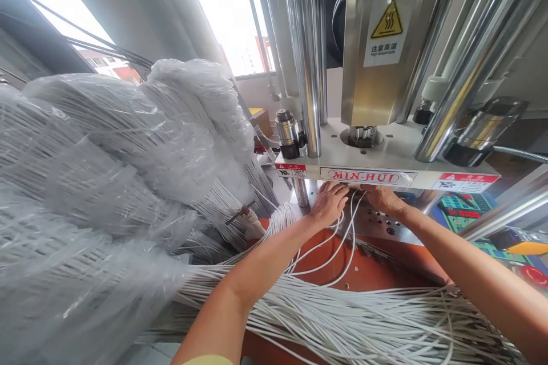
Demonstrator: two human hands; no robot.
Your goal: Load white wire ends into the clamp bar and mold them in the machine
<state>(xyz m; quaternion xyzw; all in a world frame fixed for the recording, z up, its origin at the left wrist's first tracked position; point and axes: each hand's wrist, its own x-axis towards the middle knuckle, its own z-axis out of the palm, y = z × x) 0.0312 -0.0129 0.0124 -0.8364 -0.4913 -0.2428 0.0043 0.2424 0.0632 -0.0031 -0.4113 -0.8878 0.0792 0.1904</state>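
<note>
Both hands reach under the white plate of a molding press point(368, 154) labelled MIN-HUI. My left hand point(329, 202) is at the plate's front edge, its fingers bent forward and their tips partly hidden. To its right, my right hand point(381, 198) has its fingers mostly hidden beneath the plate. A few white cables point(351, 228) run up between the two hands and end out of sight under the press. What the fingertips hold cannot be made out. A thick bundle of white cables point(342, 308) lies across the red surface point(325, 256) below my forearms.
Plastic-wrapped cable bundles point(107, 154) are piled at the left. Chrome columns point(306, 57) and a metal barrel point(381, 85) with a hot-surface label rise above the plate. At right are a green control panel point(466, 205) and a red button point(533, 275).
</note>
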